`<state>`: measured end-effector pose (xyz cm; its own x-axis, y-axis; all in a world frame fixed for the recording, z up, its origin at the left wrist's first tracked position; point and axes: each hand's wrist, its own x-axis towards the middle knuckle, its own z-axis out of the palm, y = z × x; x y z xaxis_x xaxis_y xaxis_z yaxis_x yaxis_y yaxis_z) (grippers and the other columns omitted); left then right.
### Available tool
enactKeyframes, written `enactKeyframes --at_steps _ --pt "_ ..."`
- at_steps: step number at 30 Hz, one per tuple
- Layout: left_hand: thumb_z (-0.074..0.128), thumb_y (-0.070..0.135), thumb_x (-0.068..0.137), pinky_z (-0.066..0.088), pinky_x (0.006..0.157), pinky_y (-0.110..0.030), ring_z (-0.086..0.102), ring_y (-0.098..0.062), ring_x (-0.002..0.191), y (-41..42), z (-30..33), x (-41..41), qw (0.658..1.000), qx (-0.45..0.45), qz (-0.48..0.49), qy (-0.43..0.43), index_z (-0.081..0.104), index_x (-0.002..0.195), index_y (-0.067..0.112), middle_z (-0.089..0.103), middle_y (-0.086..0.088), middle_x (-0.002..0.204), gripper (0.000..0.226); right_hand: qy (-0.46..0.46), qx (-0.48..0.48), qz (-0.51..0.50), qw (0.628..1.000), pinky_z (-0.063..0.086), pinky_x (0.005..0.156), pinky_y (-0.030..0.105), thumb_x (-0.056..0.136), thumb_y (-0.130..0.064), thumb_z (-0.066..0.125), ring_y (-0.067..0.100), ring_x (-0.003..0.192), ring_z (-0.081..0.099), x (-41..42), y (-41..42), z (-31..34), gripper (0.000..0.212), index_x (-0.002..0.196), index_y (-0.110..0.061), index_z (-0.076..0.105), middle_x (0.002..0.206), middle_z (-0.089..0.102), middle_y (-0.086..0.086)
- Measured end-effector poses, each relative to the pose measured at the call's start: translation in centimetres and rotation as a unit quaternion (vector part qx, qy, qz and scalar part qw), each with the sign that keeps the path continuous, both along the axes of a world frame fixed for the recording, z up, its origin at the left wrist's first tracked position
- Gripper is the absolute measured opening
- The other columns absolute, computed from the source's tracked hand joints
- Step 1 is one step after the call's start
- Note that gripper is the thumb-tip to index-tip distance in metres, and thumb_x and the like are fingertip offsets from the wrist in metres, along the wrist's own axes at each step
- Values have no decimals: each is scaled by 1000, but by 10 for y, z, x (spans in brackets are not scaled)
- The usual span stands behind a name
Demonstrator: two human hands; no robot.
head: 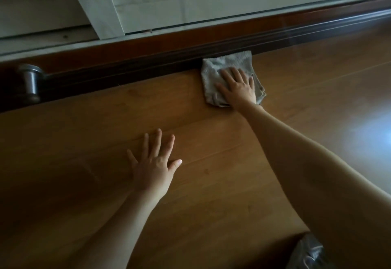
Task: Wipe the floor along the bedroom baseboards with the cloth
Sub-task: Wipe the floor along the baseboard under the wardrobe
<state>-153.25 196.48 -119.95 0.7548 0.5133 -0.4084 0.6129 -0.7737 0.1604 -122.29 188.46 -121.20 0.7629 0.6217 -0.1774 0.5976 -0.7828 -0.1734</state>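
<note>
A folded grey cloth (220, 67) lies on the wooden floor (211, 184), its far edge against the dark brown baseboard (148, 63). My right hand (238, 87) presses flat on the cloth with straight, spread fingers, covering its near right part. My left hand (155, 163) rests flat on the bare floor nearer to me and to the left, fingers spread, holding nothing.
A metal door stopper (30, 81) stands at the baseboard on the far left. Above the baseboard runs a white sliding door frame (105, 10) with glass. A grey fabric item (311, 251) shows at the bottom right. Light glares off the floor at the right.
</note>
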Motion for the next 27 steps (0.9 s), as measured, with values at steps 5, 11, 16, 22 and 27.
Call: enactKeyframes --at_steps 5,11,16,22,27 --pt "33 62 95 3 113 -64 -15 -23 148 1 4 -1 999 -27 9 -20 3 152 44 -15 8 162 67 -13 -2 73 997 6 117 55 98 -56 31 26 148 5 -42 44 -1 55 150 -39 23 160 14 1" --pt "41 59 93 1 114 -64 -13 -21 149 -4 2 -13 997 -43 3 -64 13 153 40 -8 6 163 69 -7 -4 317 949 9 116 53 98 -56 36 24 148 10 -120 116 -1 55 149 -38 27 159 22 -1" --pt "35 64 93 1 114 -62 -16 -23 148 -3 5 -12 999 -28 -14 -28 3 153 40 -17 7 161 72 -9 22 159 987 19 114 53 98 -52 40 22 145 16 -35 50 -2 54 148 -35 31 158 23 0" --pt "40 64 92 2 114 -63 -15 -23 148 -2 4 -13 999 -14 -28 -31 3 153 40 -16 6 162 76 1 -18 -31 999 5 117 49 98 -56 31 24 148 5 -11 13 6 56 151 -38 21 161 12 0" --pt "38 66 91 1 114 -61 -15 -22 148 -2 1 -14 999 -3 -27 -27 0 152 42 -18 8 161 76 -10 7 150 989 10 116 51 97 -55 35 27 147 9 -98 100 1 56 149 -39 26 159 17 7"
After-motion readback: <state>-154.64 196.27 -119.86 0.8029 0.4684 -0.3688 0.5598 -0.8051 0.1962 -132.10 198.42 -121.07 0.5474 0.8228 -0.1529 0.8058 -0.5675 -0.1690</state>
